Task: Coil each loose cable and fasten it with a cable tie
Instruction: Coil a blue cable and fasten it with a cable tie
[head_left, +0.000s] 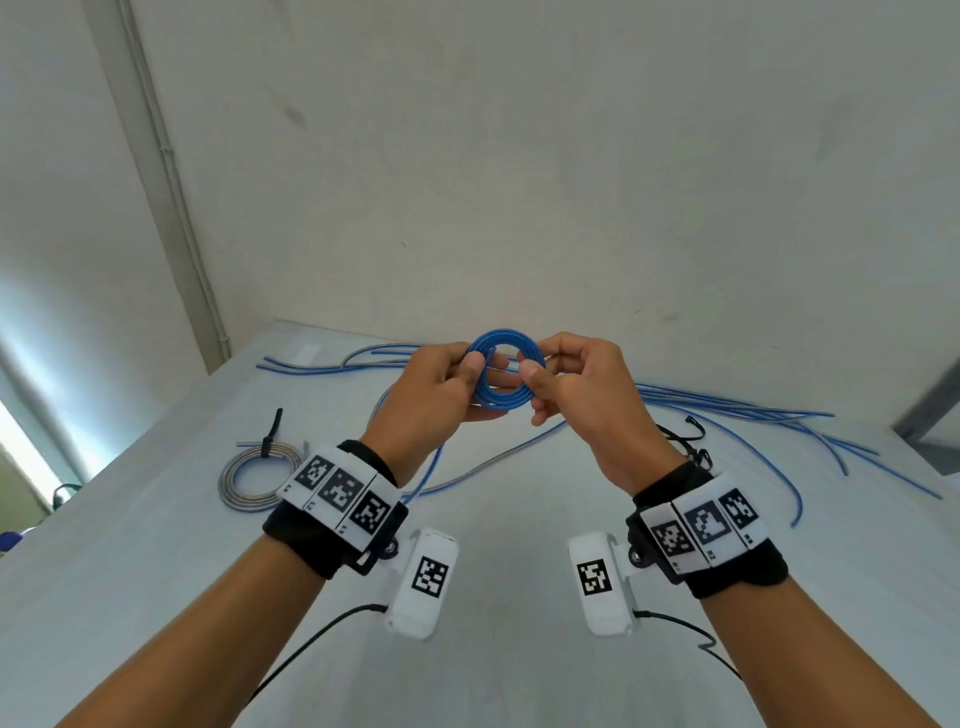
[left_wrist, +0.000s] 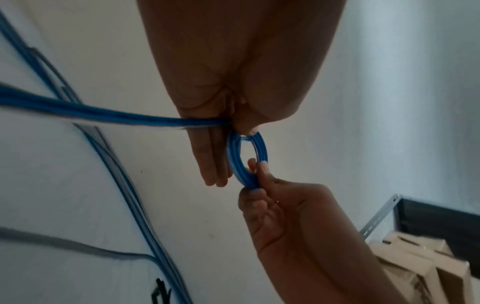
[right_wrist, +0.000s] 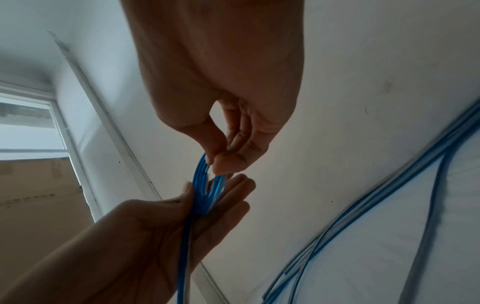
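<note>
Item: left hand (head_left: 431, 389), raised above the table (head_left: 493, 519), thumb and fingers pinching the near-left side of the blue coil (head_left: 506, 370); the free run of cable is trailing down from this grip.
Item: right hand (head_left: 576, 387), thumb and forefinger pinching the coil's right side, other fingers curled.
Handling: loops are best kept flat and equal, the left pinch staying firm while the right is feeding each turn.
Beyond: loose blue cables (head_left: 727, 405) are lying across the table; black cable ties (head_left: 685, 436) just past the right wrist; a tied grey coil (head_left: 254, 478) at left.

glossy blue plastic cable coil (head_left: 506, 370); matt pale table (head_left: 509, 519)
</note>
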